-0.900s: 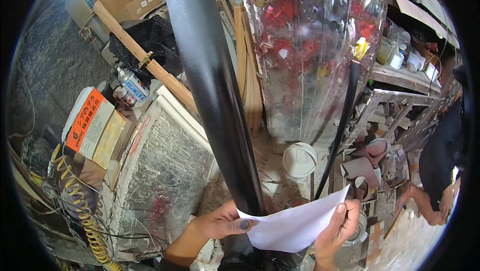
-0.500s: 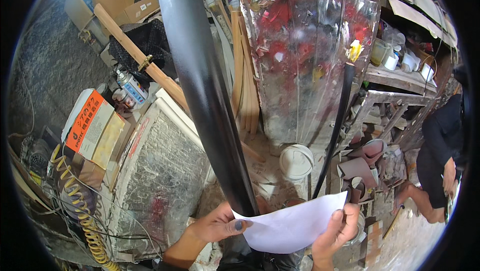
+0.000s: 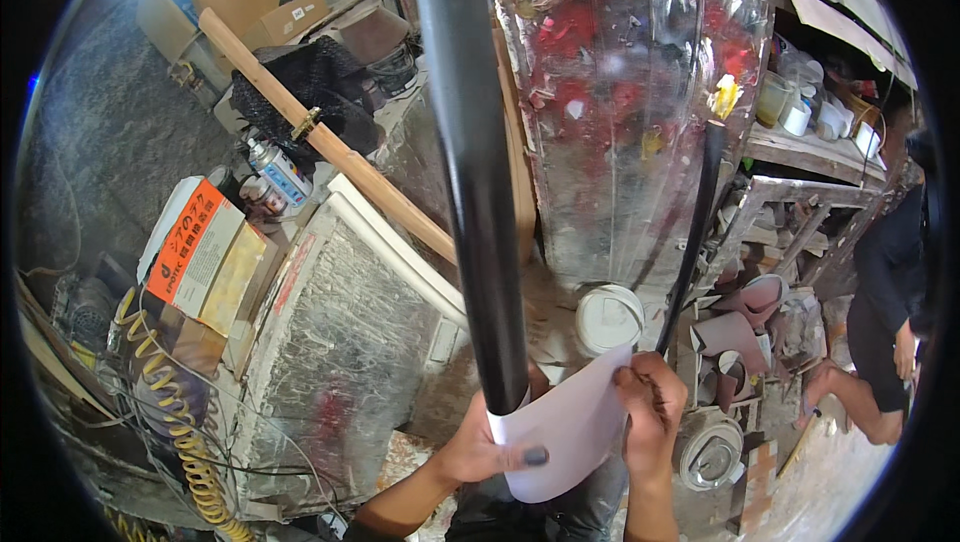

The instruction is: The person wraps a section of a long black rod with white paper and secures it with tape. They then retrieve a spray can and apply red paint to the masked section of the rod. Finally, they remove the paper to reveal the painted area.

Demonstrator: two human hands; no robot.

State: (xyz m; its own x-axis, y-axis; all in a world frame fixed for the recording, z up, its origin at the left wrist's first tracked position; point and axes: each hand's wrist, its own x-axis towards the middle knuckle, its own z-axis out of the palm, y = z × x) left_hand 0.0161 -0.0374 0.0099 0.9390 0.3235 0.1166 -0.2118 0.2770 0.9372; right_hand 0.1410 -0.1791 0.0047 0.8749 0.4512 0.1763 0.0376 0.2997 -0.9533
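A long, smooth black pole-like piece [image 3: 480,172] rises from my hands toward the top edge, wider at its far part. A white sheet of paper [image 3: 565,432] curves around its lower end. My left hand [image 3: 490,447] is closed on the paper and the pole's lower end, its dark-smudged thumb pressing on the sheet. The pole hides part of those fingers. My right hand [image 3: 652,407] pinches the paper's free right edge, fingers curled, holding it away from the pole.
A wooden bar [image 3: 350,162] and a white strip [image 3: 395,252] lean at left near spray cans [image 3: 280,170] and a coiled yellow hose [image 3: 175,412]. A black rod [image 3: 695,232] leans on a paint-stained panel [image 3: 630,122]. A white bucket [image 3: 608,320] stands ahead. Another person [image 3: 885,312] is at right.
The black pole has swung right and turned to show a narrower side. My right hand has moved left and up, bringing the paper's free edge closer to the pole.
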